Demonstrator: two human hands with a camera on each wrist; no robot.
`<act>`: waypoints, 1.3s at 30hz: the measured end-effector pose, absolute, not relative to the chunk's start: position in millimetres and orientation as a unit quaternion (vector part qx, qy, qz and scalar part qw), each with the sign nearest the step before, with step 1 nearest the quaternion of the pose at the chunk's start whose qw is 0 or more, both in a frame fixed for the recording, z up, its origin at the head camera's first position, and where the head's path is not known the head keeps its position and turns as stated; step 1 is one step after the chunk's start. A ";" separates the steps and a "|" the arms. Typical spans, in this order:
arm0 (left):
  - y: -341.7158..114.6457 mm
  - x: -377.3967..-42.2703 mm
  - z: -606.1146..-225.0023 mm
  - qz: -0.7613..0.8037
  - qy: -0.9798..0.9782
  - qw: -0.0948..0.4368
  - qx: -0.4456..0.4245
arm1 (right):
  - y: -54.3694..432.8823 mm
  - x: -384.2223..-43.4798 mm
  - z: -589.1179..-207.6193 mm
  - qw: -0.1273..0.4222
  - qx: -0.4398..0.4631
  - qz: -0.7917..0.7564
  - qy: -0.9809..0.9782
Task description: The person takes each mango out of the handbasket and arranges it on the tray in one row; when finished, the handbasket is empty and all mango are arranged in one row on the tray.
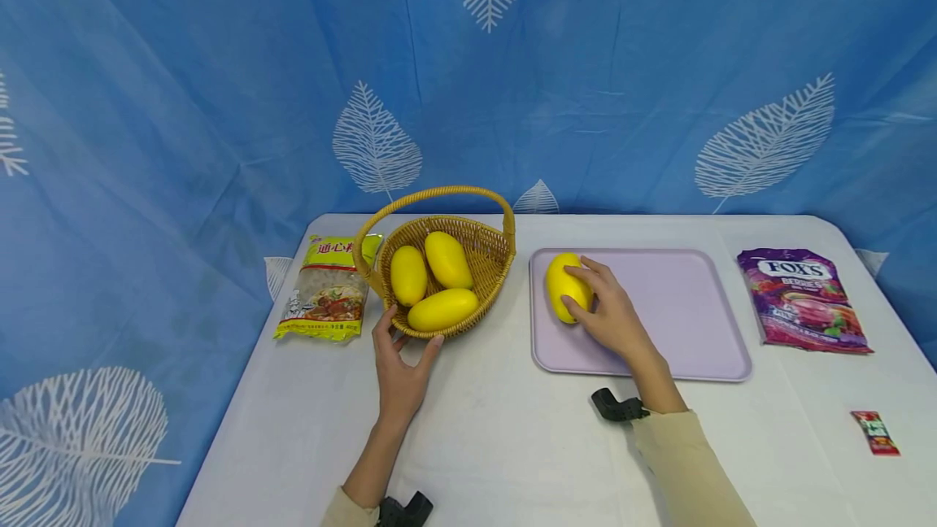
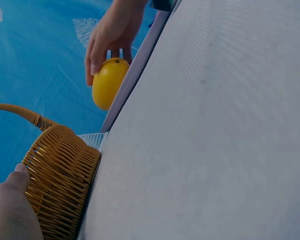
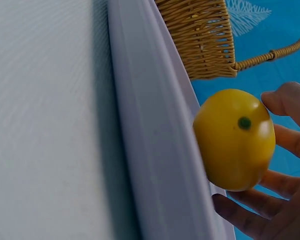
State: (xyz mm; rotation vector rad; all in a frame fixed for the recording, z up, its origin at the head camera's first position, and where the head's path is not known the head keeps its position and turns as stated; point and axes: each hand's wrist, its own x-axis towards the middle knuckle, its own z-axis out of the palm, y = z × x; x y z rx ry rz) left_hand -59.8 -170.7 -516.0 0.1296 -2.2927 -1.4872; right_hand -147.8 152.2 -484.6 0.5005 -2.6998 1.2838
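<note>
A yellow mango [image 1: 568,288] lies toward the left end of the lilac tray [image 1: 681,348]. My right hand [image 1: 611,311] holds it from the right, thumb and fingers curved about its side; the right wrist view shows the dark stem spot on the mango [image 3: 235,145]. To the left, a wicker basket [image 1: 492,254] with an arched handle holds several items: yellow mangoes, one of them [image 1: 443,310] along the near rim. My left hand [image 1: 401,376] grips the basket's near side, its thumb and fingers spread around the wall. Some of its fingertips are hidden by the basket.
A packet of pasta [image 1: 325,291] lies left of the basket, partly behind its handle. Right of the tray is a purple candy bag [image 1: 804,299], with a small red sachet [image 1: 875,433] nearer the front. A blue leaf-patterned cloth [image 1: 586,88] hangs behind the white table.
</note>
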 end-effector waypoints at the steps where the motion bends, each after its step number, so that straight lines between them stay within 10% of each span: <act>1: -170.8 -59.7 -516.0 -0.533 -0.821 0.201 0.046 | 152.5 -147.8 -484.5 0.054 0.164 0.422 -0.890; 19: -171.0 -62.6 -516.1 -0.537 -0.819 0.197 0.048 | 134.1 -127.4 -432.0 0.125 0.241 0.400 -0.875; 39: -171.8 -61.9 -516.4 -0.527 -0.823 0.208 0.038 | 64.8 -127.4 -431.9 0.038 0.358 0.412 -0.837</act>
